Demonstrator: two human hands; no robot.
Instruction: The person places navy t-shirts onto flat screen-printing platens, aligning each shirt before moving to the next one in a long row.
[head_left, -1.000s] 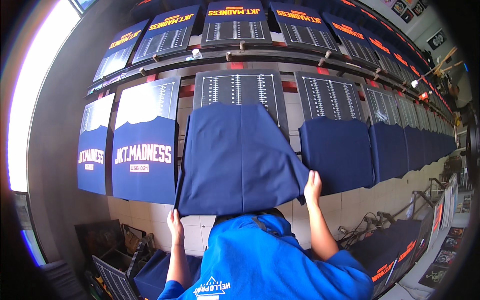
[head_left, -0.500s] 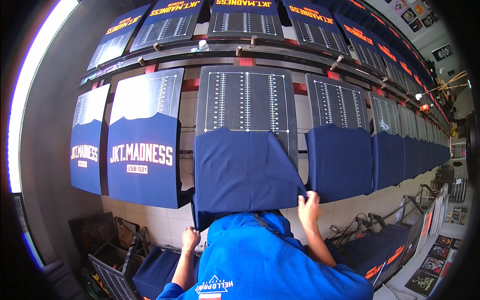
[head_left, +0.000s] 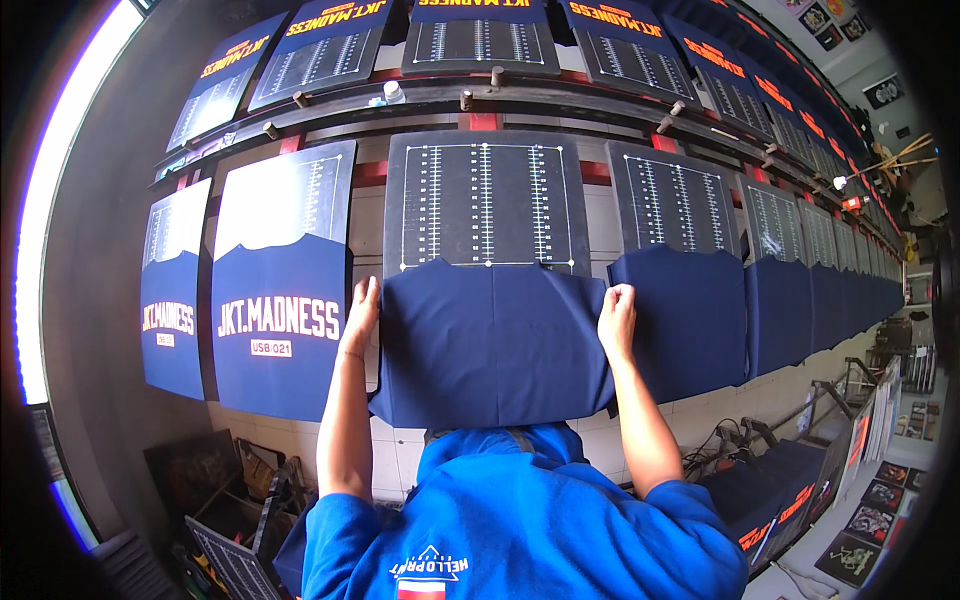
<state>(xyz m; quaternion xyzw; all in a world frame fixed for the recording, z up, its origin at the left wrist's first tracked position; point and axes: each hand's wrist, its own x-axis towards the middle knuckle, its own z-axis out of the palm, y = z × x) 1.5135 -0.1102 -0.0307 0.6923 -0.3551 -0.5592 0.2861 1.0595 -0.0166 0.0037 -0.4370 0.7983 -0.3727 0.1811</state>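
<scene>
We stand at a long row of slanted dark printing boards, and the room for moving is tight. The navy shirt [head_left: 490, 340] lies over the middle board [head_left: 486, 200], its top edge just below the white ruler lines and its lower hem hanging past the board's bottom. A narrow gap separates it from the printed shirt [head_left: 280, 330] on the left and from the plain navy shirt [head_left: 690, 310] on the right.

Our left hand [head_left: 362, 308] rests on the shirt's left edge, fingers together and laid flat along the cloth. Our right hand [head_left: 617, 310] sits on the right edge, curled into a fist that pinches the fabric. Both forearms rise straight from the blue sleeves [head_left: 520, 520], spread to the shirt's full width.
</scene>
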